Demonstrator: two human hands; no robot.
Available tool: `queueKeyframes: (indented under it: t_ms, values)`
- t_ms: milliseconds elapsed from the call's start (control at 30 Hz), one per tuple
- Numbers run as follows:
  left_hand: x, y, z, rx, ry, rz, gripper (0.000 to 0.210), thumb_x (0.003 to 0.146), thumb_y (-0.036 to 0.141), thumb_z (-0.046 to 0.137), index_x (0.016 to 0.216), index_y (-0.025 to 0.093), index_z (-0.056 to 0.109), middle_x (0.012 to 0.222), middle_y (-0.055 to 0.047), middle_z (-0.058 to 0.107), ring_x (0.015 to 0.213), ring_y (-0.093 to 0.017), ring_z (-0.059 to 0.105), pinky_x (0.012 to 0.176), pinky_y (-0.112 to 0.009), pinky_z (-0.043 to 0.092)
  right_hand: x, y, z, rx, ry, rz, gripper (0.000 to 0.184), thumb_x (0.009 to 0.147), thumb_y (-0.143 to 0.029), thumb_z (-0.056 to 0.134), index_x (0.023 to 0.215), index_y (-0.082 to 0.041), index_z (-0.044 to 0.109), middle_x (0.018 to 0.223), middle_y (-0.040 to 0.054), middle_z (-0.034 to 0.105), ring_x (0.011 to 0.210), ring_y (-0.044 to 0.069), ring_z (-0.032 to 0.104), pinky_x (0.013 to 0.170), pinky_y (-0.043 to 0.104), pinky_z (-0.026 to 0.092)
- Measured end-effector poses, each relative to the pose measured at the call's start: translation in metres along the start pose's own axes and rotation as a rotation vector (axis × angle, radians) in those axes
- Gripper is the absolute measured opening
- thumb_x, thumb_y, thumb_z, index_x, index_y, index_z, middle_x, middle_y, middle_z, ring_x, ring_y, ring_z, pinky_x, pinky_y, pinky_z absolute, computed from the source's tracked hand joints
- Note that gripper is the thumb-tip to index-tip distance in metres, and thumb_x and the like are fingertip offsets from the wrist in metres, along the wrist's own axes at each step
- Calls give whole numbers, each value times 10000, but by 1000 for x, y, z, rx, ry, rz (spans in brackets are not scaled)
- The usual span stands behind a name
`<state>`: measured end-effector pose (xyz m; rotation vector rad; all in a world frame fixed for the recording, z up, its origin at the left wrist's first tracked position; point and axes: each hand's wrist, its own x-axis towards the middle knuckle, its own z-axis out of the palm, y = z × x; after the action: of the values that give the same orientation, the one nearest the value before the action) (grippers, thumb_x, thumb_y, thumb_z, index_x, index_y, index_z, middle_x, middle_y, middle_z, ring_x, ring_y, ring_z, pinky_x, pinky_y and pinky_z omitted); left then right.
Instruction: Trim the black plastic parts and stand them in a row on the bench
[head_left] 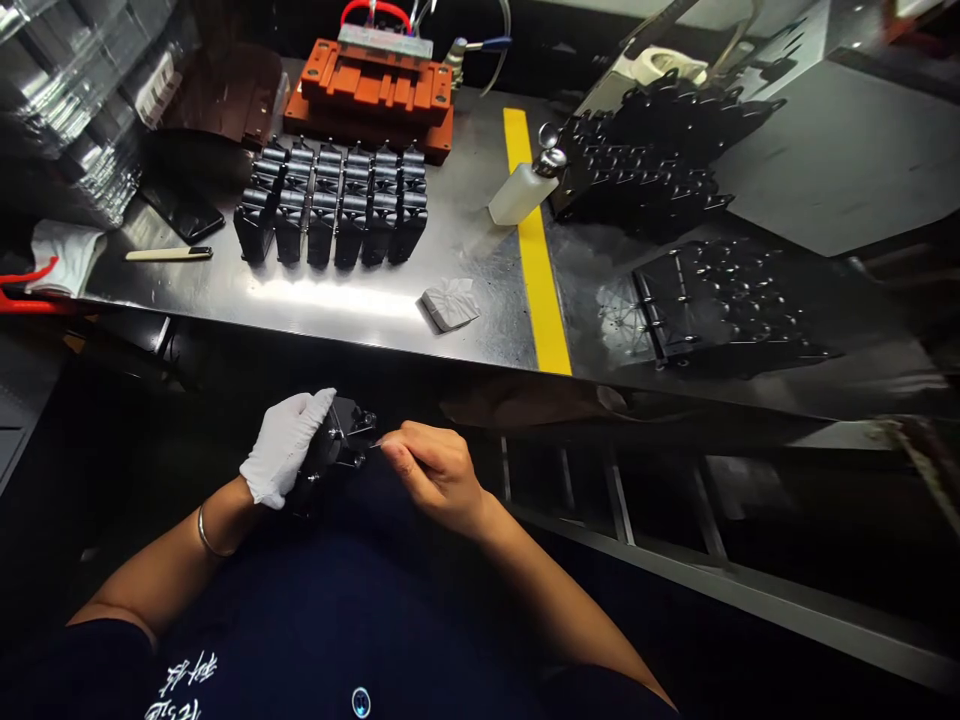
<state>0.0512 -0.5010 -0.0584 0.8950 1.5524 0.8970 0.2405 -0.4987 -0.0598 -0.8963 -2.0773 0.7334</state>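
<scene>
My left hand (283, 452), in a white glove, is closed around a glossy black moulded plastic part (334, 440). The part is held in front of my body, below the bench edge, with several small posts pointing right. Bare and pinched, my right hand (439, 475) is close to those posts on the right side. A thin, pale sliver shows at its fingertips, too small to name. Whether it touches the part I cannot tell.
On the metal bench (322, 310) stand rows of black parts (330, 205) before an orange fixture (375, 90). A white bottle (521, 192), folded wipe (450, 304), pen (169, 254) and phone (180, 205) lie around. Right of the yellow tape (541, 280) are more black parts (645, 160).
</scene>
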Motion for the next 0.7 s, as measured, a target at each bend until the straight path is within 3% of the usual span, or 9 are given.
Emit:
queueKeyframes:
  t_ms: [133, 267, 400, 533, 600, 700]
  values:
    - [-1, 2, -1, -19, 26, -1, 506, 725, 652, 608, 581, 174, 528, 565, 43, 467, 546, -93, 404, 500, -221, 359, 1, -3, -1, -111, 55, 16, 222, 928, -188, 507, 753, -138, 635, 581, 5, 555, 518, 91, 485, 523, 221, 380]
    - [-4, 5, 0, -60, 63, 2, 524, 690, 626, 655, 520, 180, 436, 521, 57, 402, 514, -78, 361, 460, -206, 328, 2, -8, -6, 11, -86, 105, 288, 942, -206, 485, 685, -144, 599, 562, -13, 515, 492, 70, 440, 503, 204, 357]
    - [-10, 4, 3, -105, 84, 10, 439, 655, 551, 721, 554, 162, 544, 543, 39, 479, 541, -86, 429, 484, -203, 366, 2, -9, -15, 164, -212, 183, 371, 952, -243, 462, 599, -152, 528, 538, -28, 451, 476, 60, 384, 480, 203, 321]
    - [-14, -2, 5, -163, 100, 93, 419, 624, 534, 759, 571, 149, 602, 539, 29, 513, 532, -87, 439, 494, -211, 374, -1, -4, -19, 495, -425, 106, 399, 977, -327, 425, 657, -147, 580, 533, -25, 483, 468, 62, 435, 474, 188, 346]
    - [-13, -4, 5, -187, 104, 134, 436, 623, 554, 757, 576, 144, 615, 542, 26, 523, 536, -86, 445, 501, -211, 375, -2, -3, -18, 546, -385, 38, 428, 993, -370, 376, 706, -143, 598, 561, -7, 521, 493, 75, 475, 492, 197, 369]
    - [-9, -6, 5, -204, 96, 148, 461, 634, 593, 735, 622, 141, 647, 579, 16, 561, 561, -90, 471, 523, -211, 387, -2, -4, -13, 245, -150, -59, 452, 971, -476, 389, 736, -143, 584, 581, 5, 511, 525, 99, 459, 511, 230, 355]
